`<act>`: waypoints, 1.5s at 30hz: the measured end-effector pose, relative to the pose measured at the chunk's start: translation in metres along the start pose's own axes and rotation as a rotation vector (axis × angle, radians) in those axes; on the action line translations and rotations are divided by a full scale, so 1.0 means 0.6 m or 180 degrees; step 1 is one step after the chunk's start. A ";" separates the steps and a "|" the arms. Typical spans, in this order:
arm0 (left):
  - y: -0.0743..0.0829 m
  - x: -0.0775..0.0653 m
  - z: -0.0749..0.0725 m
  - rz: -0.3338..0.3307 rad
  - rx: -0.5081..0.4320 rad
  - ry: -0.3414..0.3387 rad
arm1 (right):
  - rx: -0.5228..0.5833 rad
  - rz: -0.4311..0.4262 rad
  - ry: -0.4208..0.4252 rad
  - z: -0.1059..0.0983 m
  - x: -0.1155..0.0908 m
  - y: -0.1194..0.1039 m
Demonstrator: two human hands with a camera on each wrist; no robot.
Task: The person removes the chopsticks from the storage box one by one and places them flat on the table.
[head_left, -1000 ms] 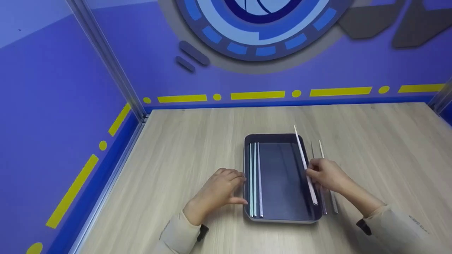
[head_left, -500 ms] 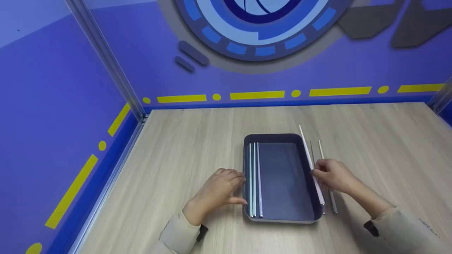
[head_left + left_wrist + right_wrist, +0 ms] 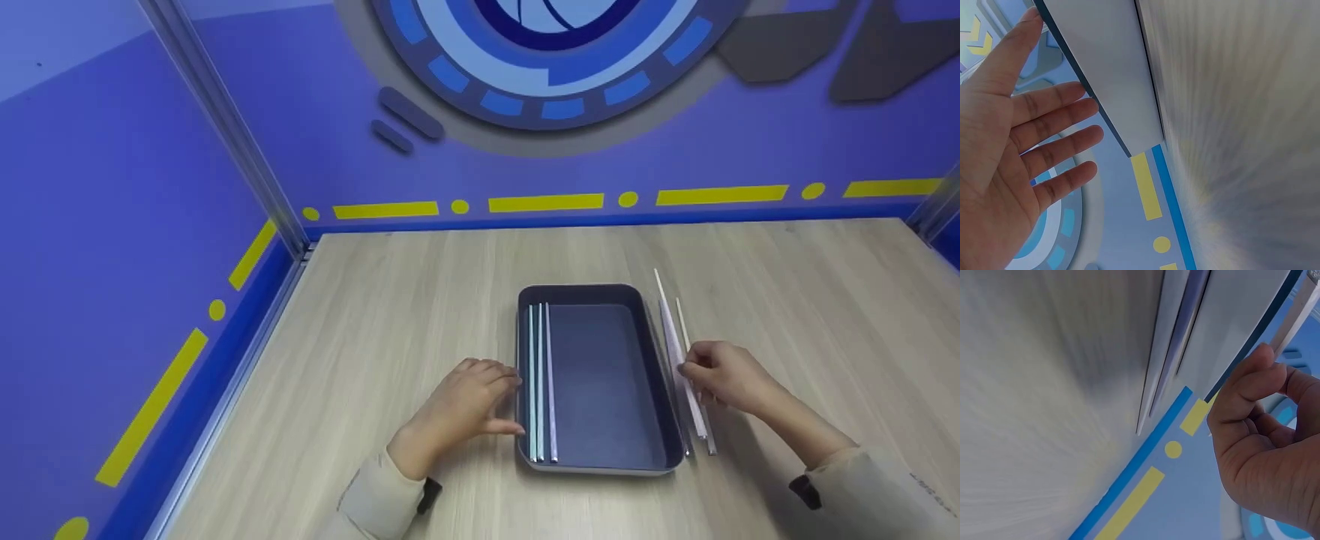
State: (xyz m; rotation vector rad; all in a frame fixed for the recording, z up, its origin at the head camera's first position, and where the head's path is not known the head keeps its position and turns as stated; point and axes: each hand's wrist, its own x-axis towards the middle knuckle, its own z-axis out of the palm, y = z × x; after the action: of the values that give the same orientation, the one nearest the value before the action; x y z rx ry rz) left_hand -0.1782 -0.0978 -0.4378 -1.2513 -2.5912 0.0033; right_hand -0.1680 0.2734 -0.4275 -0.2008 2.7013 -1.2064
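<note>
Between thumb and fingers, my right hand (image 3: pixel 731 379) pinches a pale pink chopstick (image 3: pixel 696 416) (image 3: pixel 1297 318), held raised just right of the dark tray (image 3: pixel 600 471). Beneath and beside it on the table lie a purple chopstick (image 3: pixel 1188 320) and a silver-white one (image 3: pixel 1162 349). My left hand (image 3: pixel 457 405) (image 3: pixel 1022 135) is at the tray's left side, fingers extended, fingertips right at the rim. Inside the tray, along its left wall, two teal chopsticks (image 3: pixel 541 390) and a lavender one (image 3: pixel 553 412) lie side by side, lengthwise.
The wooden table (image 3: pixel 405 300) extends around the tray. Blue panels with yellow markings (image 3: pixel 547 201) stand at the back and left, joined by a metal post (image 3: pixel 232 127).
My right hand has moved rightward with the pink chopstick, from above the tray's right rim to over the chopsticks beside it. My left hand has stayed in place.
</note>
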 end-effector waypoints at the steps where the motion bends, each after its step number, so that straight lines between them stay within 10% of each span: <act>1: 0.000 0.000 0.001 0.0004 0.0001 0.0005 | -0.0018 0.0009 0.0010 -0.001 -0.001 0.002; 45: 0.001 -0.001 0.000 -0.0032 -0.0018 -0.0009 | -0.0539 0.0276 0.0142 -0.013 -0.014 0.077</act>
State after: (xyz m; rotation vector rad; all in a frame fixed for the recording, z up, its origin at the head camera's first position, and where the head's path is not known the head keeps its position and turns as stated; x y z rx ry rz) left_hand -0.1775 -0.0980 -0.4380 -1.2409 -2.6017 -0.0040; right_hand -0.1641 0.3112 -0.4562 -0.0787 2.8196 -0.9707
